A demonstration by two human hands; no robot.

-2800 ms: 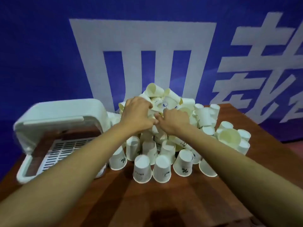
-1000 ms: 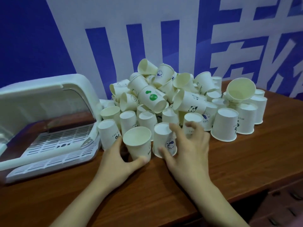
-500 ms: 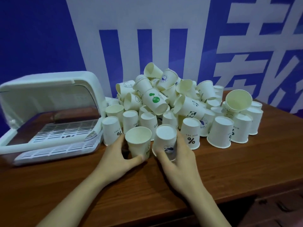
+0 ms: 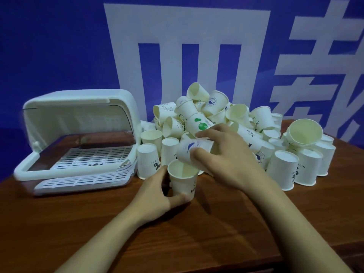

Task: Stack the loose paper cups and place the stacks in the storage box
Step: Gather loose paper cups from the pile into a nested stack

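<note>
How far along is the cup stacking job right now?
Barely started. Nothing stored: the storage box stands open, showing only its rack. In hand: the left hand grips an upright cup on the table while the right hand tilts a second cup above it. Left: nearly the whole pile.

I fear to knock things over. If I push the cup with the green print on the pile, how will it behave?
The green-print cup lies on its side atop the pile, so it would probably roll or slide off. It looks like thin paper, likely light and easily dented.
</note>
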